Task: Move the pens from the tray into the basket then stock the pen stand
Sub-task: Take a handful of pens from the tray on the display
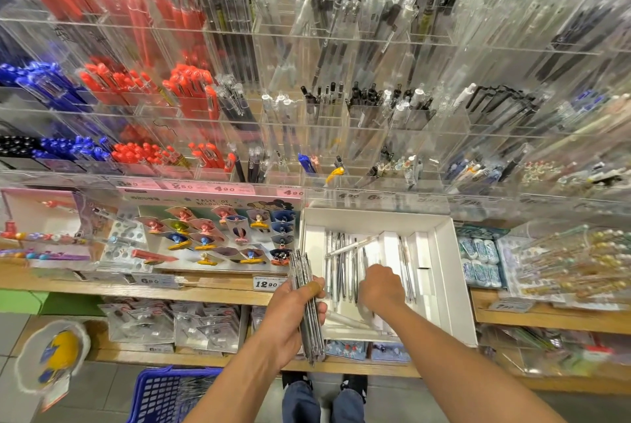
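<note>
A white cardboard tray (450,272) rests on the wooden shelf and holds several clear and silver pens (341,262). My left hand (293,317) grips a bundle of pens (309,313) upright just left of the tray. My right hand (380,288) is down inside the tray, fingers curled among the pens there; what it holds is hidden. A blue plastic basket (160,395) stands on the floor at lower left with some pens in it. The clear acrylic pen stand (341,122) fills the wall above, with red, blue, black and clear pens in its compartments.
Left of the tray lies a display of clip toys (218,235) with price tags along the shelf edge. Packets of erasers (478,259) and beaded pens (573,262) sit to the right. A lower shelf holds packaged goods (170,323). My feet (324,385) stand beside the basket.
</note>
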